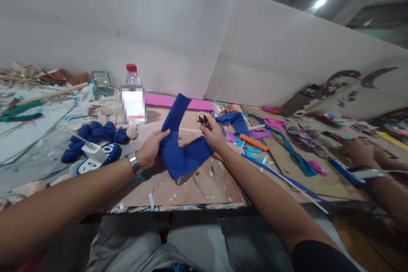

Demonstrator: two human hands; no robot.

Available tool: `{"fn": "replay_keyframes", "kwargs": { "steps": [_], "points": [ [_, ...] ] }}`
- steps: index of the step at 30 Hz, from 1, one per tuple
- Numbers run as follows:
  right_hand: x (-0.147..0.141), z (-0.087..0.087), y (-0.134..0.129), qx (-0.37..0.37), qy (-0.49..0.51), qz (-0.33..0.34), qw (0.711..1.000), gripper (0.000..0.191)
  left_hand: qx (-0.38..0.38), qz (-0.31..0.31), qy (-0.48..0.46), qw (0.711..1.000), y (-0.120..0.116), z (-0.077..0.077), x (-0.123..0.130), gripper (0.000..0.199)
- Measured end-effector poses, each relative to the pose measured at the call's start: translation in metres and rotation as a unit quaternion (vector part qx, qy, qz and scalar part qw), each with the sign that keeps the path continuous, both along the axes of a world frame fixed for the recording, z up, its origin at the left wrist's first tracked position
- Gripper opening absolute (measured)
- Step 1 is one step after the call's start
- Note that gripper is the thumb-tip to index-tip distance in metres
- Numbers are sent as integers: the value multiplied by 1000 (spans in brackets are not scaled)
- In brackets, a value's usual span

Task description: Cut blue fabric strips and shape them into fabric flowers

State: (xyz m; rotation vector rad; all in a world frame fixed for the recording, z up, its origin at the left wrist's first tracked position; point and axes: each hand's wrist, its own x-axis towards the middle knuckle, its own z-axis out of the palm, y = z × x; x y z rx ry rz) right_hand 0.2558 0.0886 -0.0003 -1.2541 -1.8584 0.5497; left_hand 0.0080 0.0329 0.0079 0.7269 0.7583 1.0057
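A bent, V-shaped piece of dark blue cloth (178, 159) is raised over the table. My left hand (150, 148), with a metal watch on the wrist, pinches its left edge. One strip of the cloth points upward, and another stretches right toward my right hand (213, 134). That hand is closed around what look like small dark scissors (202, 118); two short tips stick out past the fingers and the rest is hidden. Whether the right fingers also touch the cloth's end is unclear. Another blue cloth piece (237, 123) lies just beyond my right hand.
Left of my hands are a blue-and-white power strip (102, 159), bunched blue cloth (98, 132) and a red-capped bottle (131, 74). An orange cutter (253, 142) lies to the right. Another person's hand (358, 153) is at the far right. White panels (111, 21) stand behind the table.
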Motion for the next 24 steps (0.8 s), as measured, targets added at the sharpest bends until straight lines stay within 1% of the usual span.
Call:
{"fn": "replay_keyframes", "kwargs": {
  "steps": [3, 5, 9, 12, 15, 18, 21, 24],
  "points": [
    [-19, 5, -13, -54, 64, 49, 995, 45, -36, -32, -2, 999, -2, 1, 0, 46],
    [-31, 10, -21, -89, 100, 79, 988, 49, -46, -40, -5, 998, -4, 3, 0, 48],
    [-53, 19, -33, -154, 162, 135, 965, 51, -35, -37, -13, 999, -8, 6, 3, 40],
    [-64, 21, -38, -202, 191, 161, 947, 51, -21, -34, -14, 999, -10, 7, 5, 36],
    [-67, 18, -36, -211, 223, 155, 939, 51, -11, -28, -3, 1000, -10, 6, 6, 38],
    [-64, 12, -30, -189, 249, 128, 941, 52, 11, 4, 15, 1000, -8, 5, 5, 37],
    [-60, 8, -24, -180, 255, 114, 943, 54, 46, 39, 33, 998, -5, 3, 4, 31],
    [-57, 4, -23, -173, 254, 101, 946, 54, 70, 50, 44, 995, -4, 1, 4, 33]
  ]
}}
